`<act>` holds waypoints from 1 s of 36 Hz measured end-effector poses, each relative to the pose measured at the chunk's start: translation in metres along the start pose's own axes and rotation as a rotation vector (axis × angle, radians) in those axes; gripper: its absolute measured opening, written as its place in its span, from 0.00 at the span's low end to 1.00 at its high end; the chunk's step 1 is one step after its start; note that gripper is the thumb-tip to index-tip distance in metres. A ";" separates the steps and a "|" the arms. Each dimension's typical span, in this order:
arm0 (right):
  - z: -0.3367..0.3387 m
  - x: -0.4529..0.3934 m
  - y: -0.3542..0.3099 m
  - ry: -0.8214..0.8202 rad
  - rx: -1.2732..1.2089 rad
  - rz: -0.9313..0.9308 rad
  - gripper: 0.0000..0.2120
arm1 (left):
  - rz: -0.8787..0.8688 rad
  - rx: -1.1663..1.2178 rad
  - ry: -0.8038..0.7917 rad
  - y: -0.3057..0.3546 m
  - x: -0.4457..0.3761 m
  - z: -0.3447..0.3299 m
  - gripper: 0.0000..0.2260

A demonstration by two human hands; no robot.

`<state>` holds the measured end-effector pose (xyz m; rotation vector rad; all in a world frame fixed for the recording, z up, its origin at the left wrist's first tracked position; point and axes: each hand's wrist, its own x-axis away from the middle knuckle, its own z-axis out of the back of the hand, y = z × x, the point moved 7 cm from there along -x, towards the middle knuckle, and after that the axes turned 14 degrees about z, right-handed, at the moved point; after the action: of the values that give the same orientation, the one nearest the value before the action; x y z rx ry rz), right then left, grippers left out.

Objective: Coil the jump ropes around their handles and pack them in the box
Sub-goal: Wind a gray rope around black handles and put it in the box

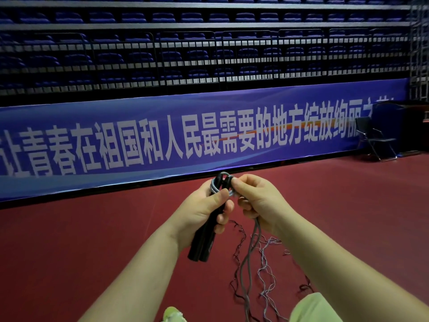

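Stands: rows of folded blue seats behind black rails fill the upper half of the view.
Banner: a long blue strip with white characters runs along the foot of the stands.
Floor: dark red court floor, on which the loose ropes lie.
Chair: a folding chair stands at far right, well apart from my hands.
Loose ropes: thin cords, dark and pale, lie tangled on the floor below my hands.
Box: not in view; I cannot tell where it is.
Handles: two black handles held side by side, tilted, top ends away from me.
Left hand: my grip is wrapped round both handles, thumb pressing the first grey turns near the top.
Right hand: my grip pinches the grey rope at the top of the handles.
Rope: the grey rope hangs from my right hand to the floor.
Step, as I judge it: coiling has barely begun; most of the rope is unwound.
Method: keep the thumb on the last turn, feed under light tension, lay turns touching, work down the handles.
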<state>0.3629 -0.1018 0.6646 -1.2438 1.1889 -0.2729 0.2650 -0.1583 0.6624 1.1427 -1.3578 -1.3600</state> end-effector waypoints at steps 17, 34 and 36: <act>0.011 0.002 -0.008 0.110 0.628 0.259 0.27 | -0.051 -0.140 0.229 0.007 -0.008 -0.001 0.15; -0.004 0.010 -0.022 -0.483 1.403 0.149 0.10 | 0.116 -0.606 0.496 -0.019 -0.013 0.044 0.04; -0.002 0.008 -0.035 -0.448 1.450 0.223 0.09 | 0.146 -0.694 0.507 -0.019 -0.013 0.045 0.04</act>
<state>0.3787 -0.1219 0.6893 0.1172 0.4529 -0.5168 0.2237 -0.1360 0.6434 0.8064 -0.5214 -1.1819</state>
